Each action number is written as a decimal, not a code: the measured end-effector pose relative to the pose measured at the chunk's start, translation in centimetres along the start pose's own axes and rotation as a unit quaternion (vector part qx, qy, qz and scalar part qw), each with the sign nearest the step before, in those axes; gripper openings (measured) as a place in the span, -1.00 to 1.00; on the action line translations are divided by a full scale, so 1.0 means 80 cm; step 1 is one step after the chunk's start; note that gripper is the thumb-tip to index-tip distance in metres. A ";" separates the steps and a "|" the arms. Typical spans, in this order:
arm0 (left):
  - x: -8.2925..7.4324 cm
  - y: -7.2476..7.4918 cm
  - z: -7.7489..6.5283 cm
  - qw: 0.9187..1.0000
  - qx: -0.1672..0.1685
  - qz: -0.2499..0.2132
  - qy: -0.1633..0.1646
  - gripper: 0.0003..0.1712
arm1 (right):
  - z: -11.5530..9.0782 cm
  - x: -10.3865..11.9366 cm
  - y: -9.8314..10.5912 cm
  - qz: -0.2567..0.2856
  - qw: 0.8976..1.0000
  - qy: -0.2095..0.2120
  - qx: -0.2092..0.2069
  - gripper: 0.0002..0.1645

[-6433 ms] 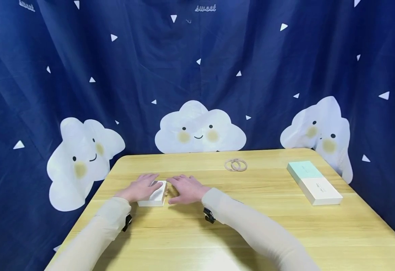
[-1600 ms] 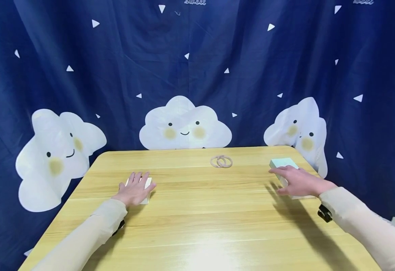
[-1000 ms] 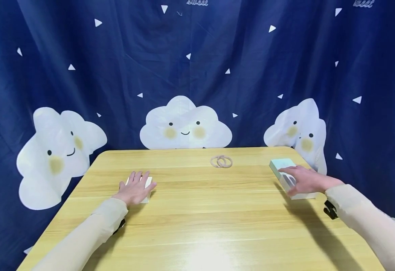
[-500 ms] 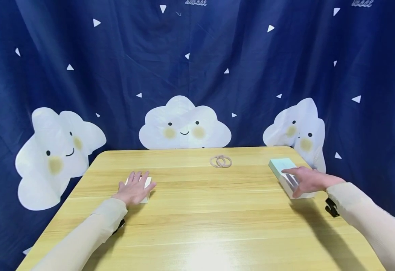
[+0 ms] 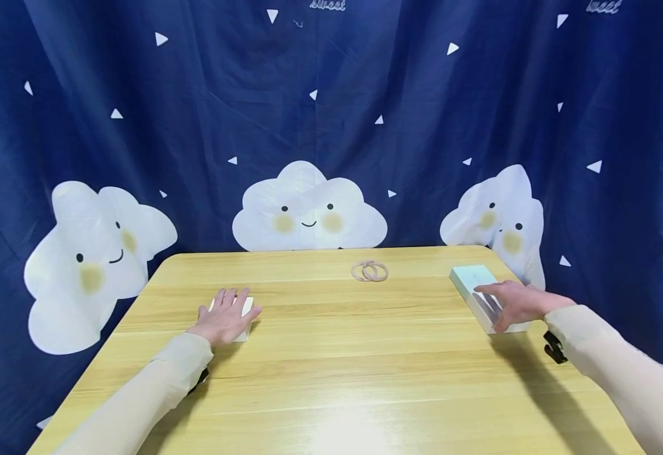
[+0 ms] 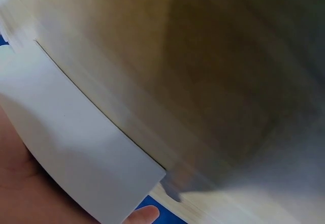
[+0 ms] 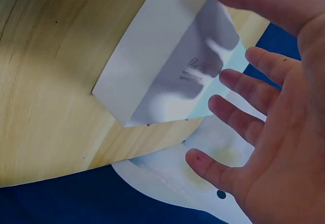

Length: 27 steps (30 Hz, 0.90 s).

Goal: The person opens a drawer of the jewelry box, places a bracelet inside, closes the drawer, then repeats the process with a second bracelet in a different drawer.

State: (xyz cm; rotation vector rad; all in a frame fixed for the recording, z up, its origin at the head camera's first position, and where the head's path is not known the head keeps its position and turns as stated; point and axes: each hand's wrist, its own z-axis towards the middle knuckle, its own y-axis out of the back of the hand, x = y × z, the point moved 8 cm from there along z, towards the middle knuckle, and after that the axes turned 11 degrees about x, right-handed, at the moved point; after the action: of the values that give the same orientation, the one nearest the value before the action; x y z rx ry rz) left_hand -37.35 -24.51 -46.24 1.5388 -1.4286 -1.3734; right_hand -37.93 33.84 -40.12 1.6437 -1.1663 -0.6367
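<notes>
At ten o'clock on the tabletop (image 5: pixel 331 373), the left hand (image 5: pixel 223 321) lies across a white box (image 6: pixel 86 137), its grip spread; toward two o'clock the right hand (image 5: pixel 514 303) hovers, fingers apart, over a mint-and-white box (image 7: pixel 165 69).

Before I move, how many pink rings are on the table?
2: the left ring and the right ring, overlapping toward the far edge of the table. Others could be hidden beneath the left hand or right hand.

Downward head view, wrist close-ups, shared table (image 5: pixel 320 354)
</notes>
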 end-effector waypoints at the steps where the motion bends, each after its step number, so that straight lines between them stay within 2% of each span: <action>1: 0.001 0.000 0.000 1.000 0.000 -0.001 -0.001 -0.05 | 0.000 -0.001 -0.001 -0.001 1.000 -0.003 0.002 0.20; 17: 0.003 -0.001 0.000 1.000 0.004 -0.009 -0.002 0.04 | 0.003 -0.005 -0.005 -0.012 1.000 -0.008 -0.023 0.16; 27: 0.002 0.000 -0.001 1.000 -0.003 -0.009 -0.009 0.05 | -0.004 0.001 -0.003 -0.005 1.000 -0.009 -0.024 0.13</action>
State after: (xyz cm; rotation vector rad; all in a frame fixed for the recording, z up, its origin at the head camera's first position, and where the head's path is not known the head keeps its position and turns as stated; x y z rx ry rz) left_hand -37.30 -24.69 -46.28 1.5432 -1.4227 -1.4051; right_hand -37.54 33.92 -40.23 1.6067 -1.1480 -0.6822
